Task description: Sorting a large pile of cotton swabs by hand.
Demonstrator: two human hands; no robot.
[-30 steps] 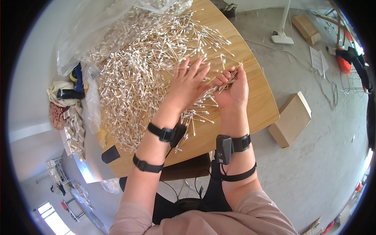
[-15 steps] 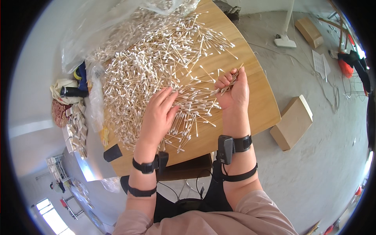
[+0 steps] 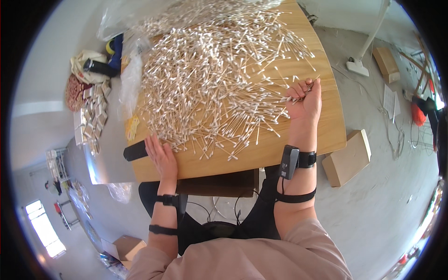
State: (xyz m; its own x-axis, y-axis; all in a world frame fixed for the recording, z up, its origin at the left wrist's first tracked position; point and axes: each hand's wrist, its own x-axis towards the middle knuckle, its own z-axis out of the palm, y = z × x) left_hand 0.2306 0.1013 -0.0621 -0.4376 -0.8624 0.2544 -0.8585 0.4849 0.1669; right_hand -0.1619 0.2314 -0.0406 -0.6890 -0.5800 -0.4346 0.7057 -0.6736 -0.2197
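A wide heap of cotton swabs (image 3: 200, 79) with pale wooden sticks and white tips covers much of the wooden table (image 3: 322, 135). My right hand (image 3: 305, 105) is closed around a small bunch of cotton swabs (image 3: 295, 98), palm turned up, over the table's right side. Down at the near left edge, my left hand (image 3: 161, 156) lies with its fingers stretched out. Its fingertips are beside a flat black object (image 3: 135, 151), perhaps a phone; I cannot tell whether they touch it. No swab shows in the left hand.
Clear plastic film (image 3: 130, 88) lies along the heap's left and far sides. Small white boxes (image 3: 95, 112) are piled at the left, near a black cylindrical bottle (image 3: 100, 68). A cardboard box (image 3: 347, 158) and a white floor-cleaner head (image 3: 357, 66) stand on the floor at right.
My left hand has moved off the swab heap, left and toward me, to the black object. The right hand still grips its bunch. The whole view has shifted.
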